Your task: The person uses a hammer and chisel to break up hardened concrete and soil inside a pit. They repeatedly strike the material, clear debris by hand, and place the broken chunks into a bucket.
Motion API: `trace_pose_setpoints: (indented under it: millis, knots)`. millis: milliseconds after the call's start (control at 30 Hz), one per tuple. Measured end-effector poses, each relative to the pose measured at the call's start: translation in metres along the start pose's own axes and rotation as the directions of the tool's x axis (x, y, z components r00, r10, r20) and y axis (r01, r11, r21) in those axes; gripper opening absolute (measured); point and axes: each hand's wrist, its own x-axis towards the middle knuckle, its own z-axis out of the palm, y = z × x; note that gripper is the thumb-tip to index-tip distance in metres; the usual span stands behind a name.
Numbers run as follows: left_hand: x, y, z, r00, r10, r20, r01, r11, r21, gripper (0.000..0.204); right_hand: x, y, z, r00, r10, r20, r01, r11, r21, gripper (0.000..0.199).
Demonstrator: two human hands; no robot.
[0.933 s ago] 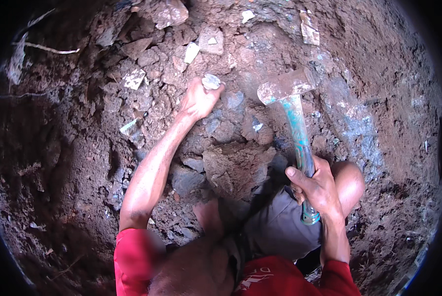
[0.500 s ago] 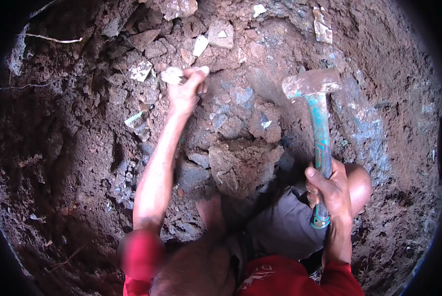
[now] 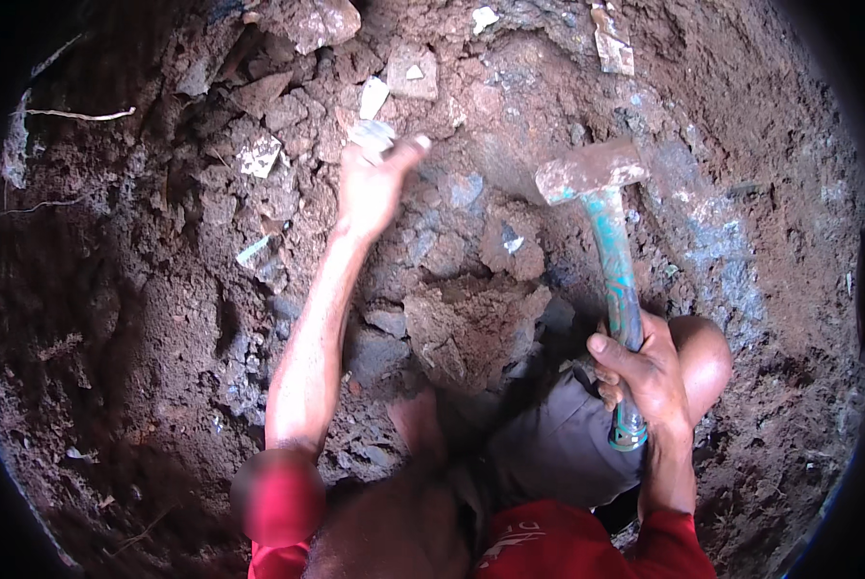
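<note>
My right hand [image 3: 645,372] is wrapped round the lower handle of a club hammer [image 3: 614,241]. The hammer stands with its muddy, blocky head up and away from me; its handle is turquoise and dark. My left hand [image 3: 373,193] reaches far out over the rubble, holding a pale whitish stone chip [image 3: 372,133] at its fingers. The thumb sticks out to the right, and the other fingertips are partly hidden. Just beyond the chip lies a white shard [image 3: 374,97], beside a squarish brown stone [image 3: 412,75] with a small white flake on top.
A large brown rock [image 3: 473,328] lies in front of my legs, with grey stones [image 3: 375,353] at its left. Several pale fragments dot the brown soil, among them a speckled piece [image 3: 259,155] and a greenish-white sliver [image 3: 254,253]. My bent knee [image 3: 703,362] is beside my right hand.
My left hand has turned, and the pale chip has moved right to above its fingers, with the thumb more spread. The hammer's head tilts slightly more left. The view has shifted a little.
</note>
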Motion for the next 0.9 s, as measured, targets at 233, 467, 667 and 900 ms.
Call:
trace_pose_setpoints:
  millis: [233, 467, 667, 900]
  knots:
    - [0.031, -0.073, -0.017, 0.993, -0.106, -0.045, 0.103, 0.993, -0.063, 0.027, 0.007, -0.004, 0.005, 0.999, 0.032, 0.04, -0.035, 0.997, 0.067, 0.023]
    - [0.024, -0.007, 0.025, 0.973, -0.192, 0.13, 0.102, 0.857, 0.505, 0.03, 0.008, 0.001, 0.003, 0.997, 0.042, 0.068, -0.045, 0.998, 0.043, 0.024]
    - [0.023, 0.002, 0.01, 0.977, 0.134, 0.168, -0.163, 0.971, 0.177, 0.029, 0.004, 0.004, -0.001, 0.998, 0.026, 0.053, -0.026, 1.0, 0.015, 0.024]
    - [0.045, -0.092, -0.005, 0.995, -0.095, -0.005, 0.095, 0.99, 0.108, 0.024, 0.013, -0.001, 0.008, 0.992, 0.062, 0.113, -0.06, 0.998, -0.016, 0.026]
